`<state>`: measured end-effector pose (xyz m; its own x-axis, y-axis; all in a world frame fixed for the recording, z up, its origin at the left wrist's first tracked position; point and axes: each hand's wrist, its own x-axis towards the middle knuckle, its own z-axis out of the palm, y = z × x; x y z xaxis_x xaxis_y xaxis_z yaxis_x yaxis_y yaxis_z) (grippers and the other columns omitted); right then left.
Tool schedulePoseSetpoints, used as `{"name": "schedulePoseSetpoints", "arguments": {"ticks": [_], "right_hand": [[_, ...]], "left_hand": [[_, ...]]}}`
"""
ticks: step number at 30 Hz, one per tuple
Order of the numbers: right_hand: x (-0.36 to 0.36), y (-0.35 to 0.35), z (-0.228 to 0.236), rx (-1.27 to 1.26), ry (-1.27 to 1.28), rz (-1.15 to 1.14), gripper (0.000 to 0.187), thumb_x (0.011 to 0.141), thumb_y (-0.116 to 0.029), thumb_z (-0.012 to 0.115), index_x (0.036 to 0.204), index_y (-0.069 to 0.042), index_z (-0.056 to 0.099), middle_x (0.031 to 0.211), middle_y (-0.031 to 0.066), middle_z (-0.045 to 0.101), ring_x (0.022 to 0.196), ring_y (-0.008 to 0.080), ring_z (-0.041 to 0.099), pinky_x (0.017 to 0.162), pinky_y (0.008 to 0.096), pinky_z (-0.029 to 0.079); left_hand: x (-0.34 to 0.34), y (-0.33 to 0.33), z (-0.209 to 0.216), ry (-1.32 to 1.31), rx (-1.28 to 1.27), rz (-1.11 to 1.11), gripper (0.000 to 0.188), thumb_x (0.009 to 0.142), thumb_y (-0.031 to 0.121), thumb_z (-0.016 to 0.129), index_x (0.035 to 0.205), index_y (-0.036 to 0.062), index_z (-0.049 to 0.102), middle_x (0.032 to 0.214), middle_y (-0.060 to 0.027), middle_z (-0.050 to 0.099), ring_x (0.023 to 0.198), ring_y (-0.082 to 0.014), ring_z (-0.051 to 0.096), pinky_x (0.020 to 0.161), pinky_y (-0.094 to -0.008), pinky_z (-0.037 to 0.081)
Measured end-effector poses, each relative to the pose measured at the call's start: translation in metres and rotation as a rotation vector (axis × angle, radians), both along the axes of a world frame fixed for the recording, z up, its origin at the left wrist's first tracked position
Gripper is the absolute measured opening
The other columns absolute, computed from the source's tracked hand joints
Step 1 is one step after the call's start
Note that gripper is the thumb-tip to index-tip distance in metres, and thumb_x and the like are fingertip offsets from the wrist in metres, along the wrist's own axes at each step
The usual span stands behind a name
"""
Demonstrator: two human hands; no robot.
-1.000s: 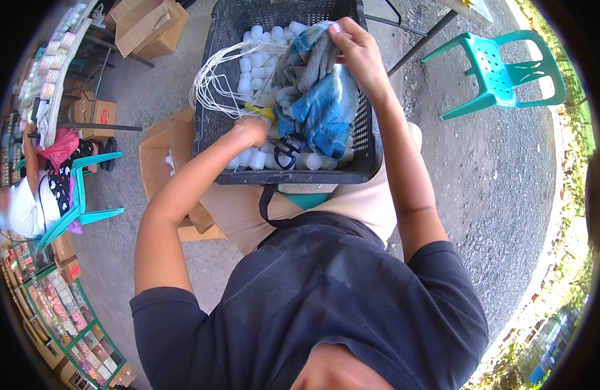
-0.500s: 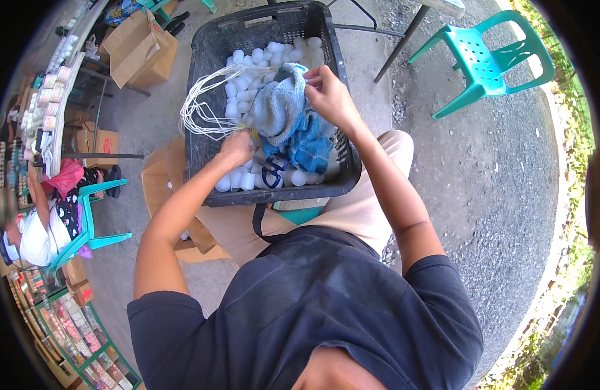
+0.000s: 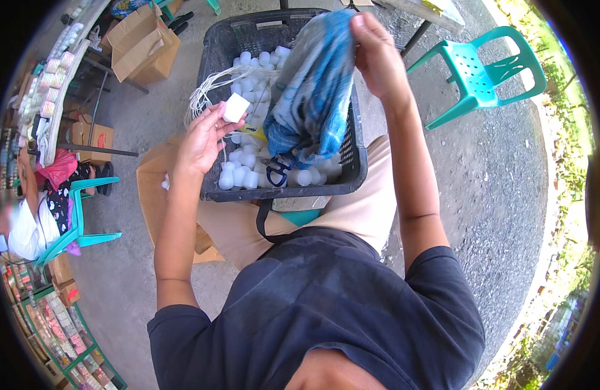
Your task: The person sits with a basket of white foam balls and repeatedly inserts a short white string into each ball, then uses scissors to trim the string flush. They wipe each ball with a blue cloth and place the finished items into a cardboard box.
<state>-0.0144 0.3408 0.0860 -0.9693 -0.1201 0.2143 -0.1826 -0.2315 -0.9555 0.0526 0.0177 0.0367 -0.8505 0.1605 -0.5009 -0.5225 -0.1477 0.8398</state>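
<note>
My right hand (image 3: pixel 380 62) is raised over the far right of the black plastic crate (image 3: pixel 215 62), pinching the top of a blue and grey towel (image 3: pixel 313 84). The towel hangs down into the crate. In the fingertips of my left hand (image 3: pixel 197 140) is a small white plastic piece (image 3: pixel 235 108), its flat face turned up. Several similar rounded white pieces (image 3: pixel 248 179) lie loose in the crate. A bundle of white cords (image 3: pixel 206 91) hangs over the crate's left rim. Beside the towel's lower end lies a dark blue looped thing (image 3: pixel 278 170).
An open cardboard box (image 3: pixel 158 195) stands left of the crate. Another box (image 3: pixel 141 49) is farther off, near a shelf of goods (image 3: pixel 56 97). At the left a seated person (image 3: pixel 30 221) uses a green chair. An unoccupied green plastic chair (image 3: pixel 482 71) stands to the right.
My right hand has lifted the towel up and to the right, stretching it out. My left hand has come up off the pile to the left, now showing a white piece.
</note>
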Motion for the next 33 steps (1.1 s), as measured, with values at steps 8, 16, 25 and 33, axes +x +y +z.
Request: {"name": "schedulePoseSetpoints", "arguments": {"ticks": [8, 16, 25, 33], "right_hand": [[0.022, -0.029, -0.094, -0.998, -0.731, 0.382, 0.028, 0.094, -0.022, 0.057, 0.106, 0.001, 0.066, 0.101, 0.0139, 0.07, 0.087, 0.024, 0.068, 0.085, 0.0407, 0.055], [-0.138, 0.079, 0.01, -0.173, -0.025, 0.18, 0.028, 0.094, -0.019, 0.055, 0.106, 0.005, 0.063, 0.103, 0.0142, 0.067, 0.087, 0.0194, 0.067, 0.073, 0.034, 0.058], [-0.147, 0.126, 0.128, 0.589, 0.499, -0.524, 0.036, 0.09, -0.019, 0.058, 0.118, 0.003, 0.056, 0.116, 0.016, 0.061, 0.102, 0.023, 0.059, 0.087, 0.0347, 0.048], [-0.088, 0.088, 0.13, 0.893, 0.605, -0.422, 0.048, 0.087, -0.019, 0.061, 0.129, 0.001, 0.049, 0.128, 0.0176, 0.055, 0.116, 0.0262, 0.053, 0.099, 0.0353, 0.04]], "left_hand": [[-0.007, 0.019, 0.004, -0.061, 0.383, 0.018, 0.041, 0.094, 0.037, 0.054, 0.127, 0.0118, 0.053, 0.12, -0.0076, 0.062, 0.107, -0.0136, 0.058, 0.091, -0.0299, 0.037], [-0.015, 0.033, 0.019, 0.027, 0.528, 0.039, 0.043, 0.097, 0.026, 0.051, 0.133, 0.0032, 0.043, 0.127, -0.0181, 0.055, 0.109, -0.023, 0.058, 0.093, -0.0368, 0.047], [-0.02, 0.021, 0.016, 0.061, 0.527, 0.093, 0.041, 0.097, 0.024, 0.052, 0.13, 0.0016, 0.044, 0.126, -0.0182, 0.054, 0.11, -0.0253, 0.058, 0.093, -0.0366, 0.047], [-0.029, 0.044, 0.003, 0.006, 0.684, 0.184, 0.033, 0.095, 0.021, 0.057, 0.12, -0.0006, 0.051, 0.121, -0.0197, 0.056, 0.113, -0.031, 0.057, 0.097, -0.0427, 0.048]]}}
